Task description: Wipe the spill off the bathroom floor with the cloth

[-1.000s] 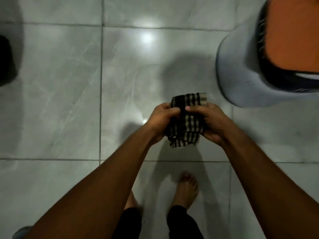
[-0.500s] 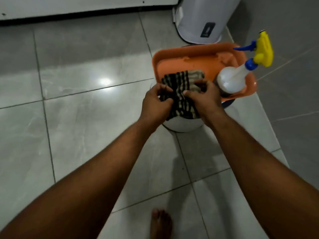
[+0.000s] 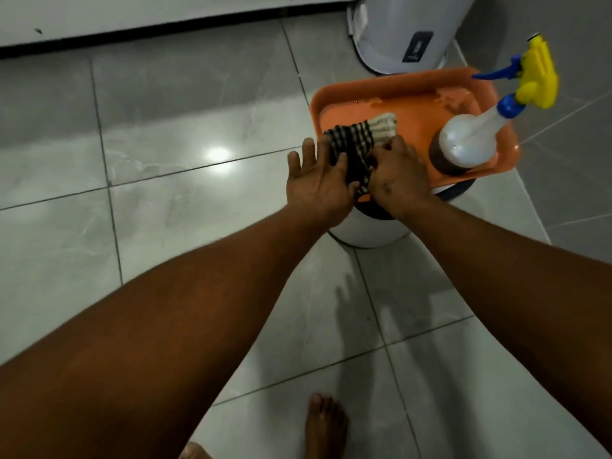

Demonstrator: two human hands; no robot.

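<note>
Setting the checked cloth [image 3: 356, 150] down on the orange tray [image 3: 414, 91] is what the hands appear to be doing now. Half a second ago both hands pinched the bundle above the tray's near edge; now the left hand [image 3: 318, 183] has let go, its fingers spread flat and empty beside the cloth, while the right hand [image 3: 397, 177] presses on the cloth's near end with curled fingers. Whether the right hand actually clamps the fabric or only rests on it cannot be told. A second ago the cloth was held over bare tiles, so the move to the tray suggests the wiping is judged finished, or the cloth is being parked. No spill can be made out on the tiled floor [image 3: 165, 200], only a lamp glare.

The cloth lies on the tray's left part, its dark end hanging at the near rim. The spray bottle [image 3: 463, 144] stands upright on the tray's right part, near the right hand but apart from it. The tray sits on a white bucket [image 3: 367, 235], overhanging it, so a push at the rim could tip it. A white bin [image 3: 407, 31] stands just behind. Open floor lies to the left and towards the bare foot [image 3: 326, 425].
</note>
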